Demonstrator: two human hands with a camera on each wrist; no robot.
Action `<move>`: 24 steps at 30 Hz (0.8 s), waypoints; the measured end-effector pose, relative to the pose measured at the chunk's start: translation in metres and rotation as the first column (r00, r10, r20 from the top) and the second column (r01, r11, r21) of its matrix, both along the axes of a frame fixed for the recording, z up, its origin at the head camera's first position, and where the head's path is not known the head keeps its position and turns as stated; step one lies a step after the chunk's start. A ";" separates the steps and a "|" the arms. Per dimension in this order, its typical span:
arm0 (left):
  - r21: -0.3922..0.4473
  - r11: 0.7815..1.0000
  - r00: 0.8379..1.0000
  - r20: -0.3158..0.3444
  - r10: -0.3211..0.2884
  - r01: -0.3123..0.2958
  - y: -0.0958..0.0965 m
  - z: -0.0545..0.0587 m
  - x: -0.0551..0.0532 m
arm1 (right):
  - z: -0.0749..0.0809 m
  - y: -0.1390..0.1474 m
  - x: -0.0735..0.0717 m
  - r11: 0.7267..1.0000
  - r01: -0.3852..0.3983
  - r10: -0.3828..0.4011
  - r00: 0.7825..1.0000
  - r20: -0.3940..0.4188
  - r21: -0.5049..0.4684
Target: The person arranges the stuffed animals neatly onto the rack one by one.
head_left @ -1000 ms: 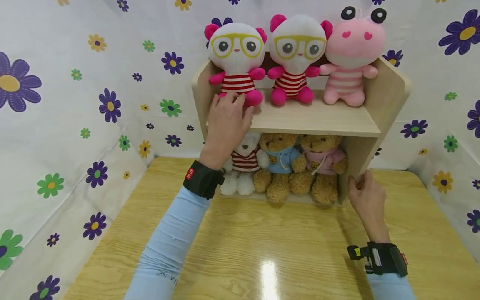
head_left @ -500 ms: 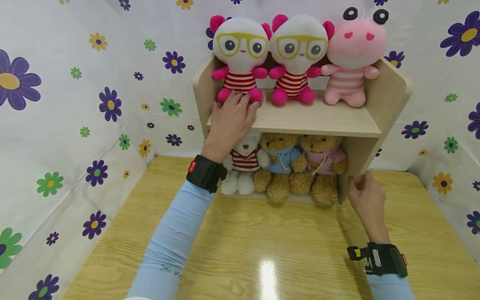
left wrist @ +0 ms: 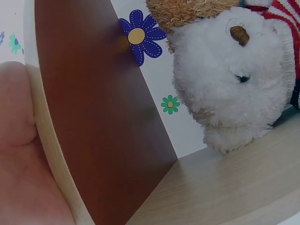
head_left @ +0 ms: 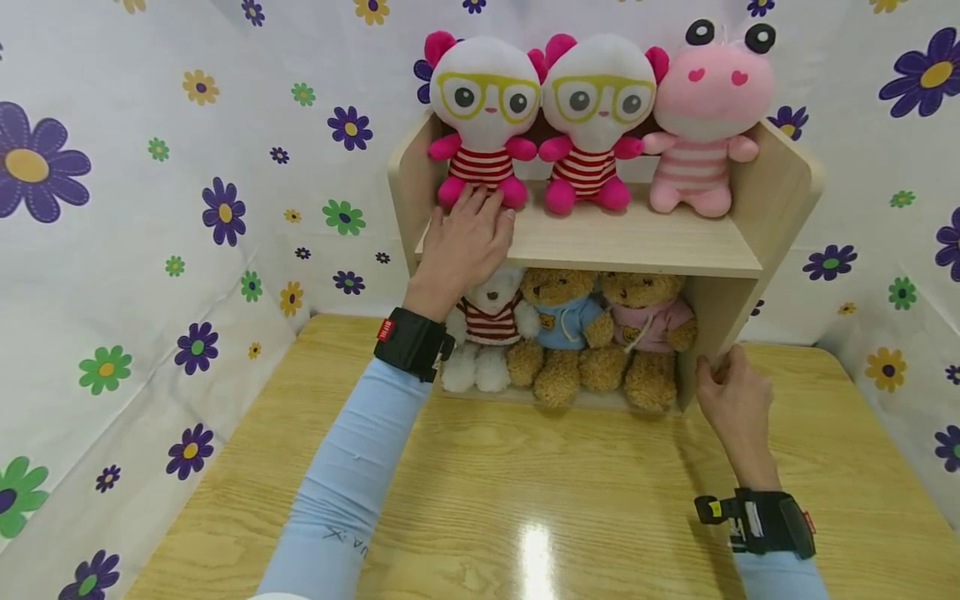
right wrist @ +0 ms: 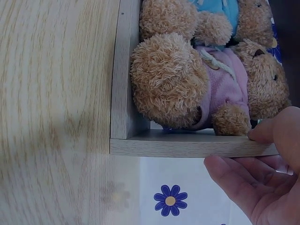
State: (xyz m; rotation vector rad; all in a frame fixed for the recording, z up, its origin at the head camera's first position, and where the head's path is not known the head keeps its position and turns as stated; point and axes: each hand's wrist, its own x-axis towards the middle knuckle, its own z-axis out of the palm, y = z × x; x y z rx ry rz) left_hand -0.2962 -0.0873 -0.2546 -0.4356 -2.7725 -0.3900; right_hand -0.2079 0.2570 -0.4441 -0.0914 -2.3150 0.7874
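My left hand (head_left: 468, 242) reaches over the upper board of a small wooden shelf (head_left: 630, 246), its fingers laid against the lower body of the left panda plush (head_left: 483, 167). That panda has yellow glasses and a red-striped shirt. Beside it sit a matching panda plush (head_left: 588, 171) and a pink plush with heart nostrils (head_left: 697, 142). My right hand (head_left: 735, 392) pinches the front edge of the shelf's right side panel, thumb inside and fingers outside in the right wrist view. Nearest to it sits a brown teddy bear (right wrist: 166, 79) in a pink hoodie.
On the lower level, a white plush bear (head_left: 487, 321) in a striped shirt and a brown teddy bear (head_left: 558, 333) in a blue hoodie sit side by side. The shelf stands on a wooden table (head_left: 465, 500), backed by a flower-patterned cloth (head_left: 255, 167).
The left panda plush has shifted right, closer to the matching panda, and sits straighter. My left hand has moved slightly right with it. The right hand stays on the shelf panel.
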 end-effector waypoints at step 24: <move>-0.051 0.957 0.811 -0.520 -0.269 0.285 -0.007 -0.038 0.084 | -0.002 -0.001 0.001 1.000 0.006 -0.006 1.000 0.023 -0.010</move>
